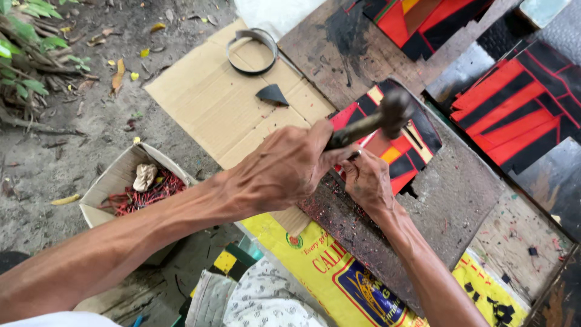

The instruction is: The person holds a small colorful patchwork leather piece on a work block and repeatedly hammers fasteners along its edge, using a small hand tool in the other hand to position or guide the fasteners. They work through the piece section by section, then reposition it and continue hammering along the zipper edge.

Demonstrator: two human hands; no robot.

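Head view | my left hand (284, 169) grips a dark steel-headed hammer (393, 112), poised just above my right hand (369, 181) | right fingers pinch a small metal pin (354, 155) upright on the red-black-yellow striped panel (407, 158) beneath | my judgement: strike squarely, fingertips low.

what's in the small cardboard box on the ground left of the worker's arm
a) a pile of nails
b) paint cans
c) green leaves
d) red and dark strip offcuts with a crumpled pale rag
d: the cardboard box holds a tangle of red and dark strip offcuts with a crumpled pale rag on top.
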